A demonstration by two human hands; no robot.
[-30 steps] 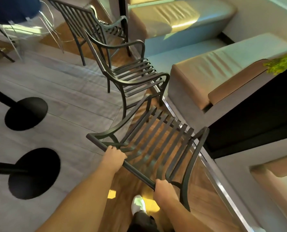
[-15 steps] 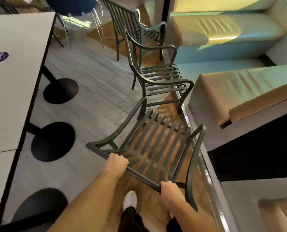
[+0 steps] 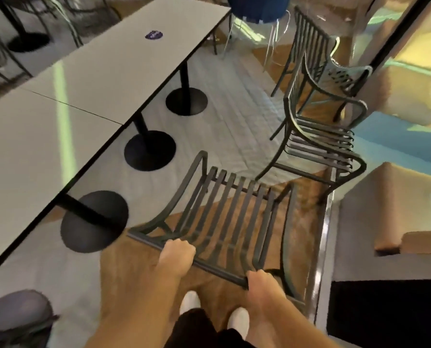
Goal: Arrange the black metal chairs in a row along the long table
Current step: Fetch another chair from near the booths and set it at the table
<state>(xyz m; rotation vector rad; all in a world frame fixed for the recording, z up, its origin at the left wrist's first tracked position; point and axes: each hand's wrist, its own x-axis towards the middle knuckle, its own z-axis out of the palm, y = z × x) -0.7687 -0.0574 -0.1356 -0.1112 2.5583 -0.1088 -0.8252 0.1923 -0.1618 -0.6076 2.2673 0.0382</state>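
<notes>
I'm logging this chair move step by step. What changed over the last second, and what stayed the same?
The view swung left, bringing the long table into sight. The held chair turned with it, so its seat now faces along the table's edge rather than toward the sofas. Unchanged: the left hand and right hand grip its top rail, and the two other black chairs stand ahead.

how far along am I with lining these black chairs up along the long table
Nothing looks finished: no chair stands against the long table yet. In hand: your left hand and right hand grip the top rail of the nearest chair, which sits between the table and the sofas. Left: placing it, then the middle chair and far chair, both standing by the sofas.
</notes>
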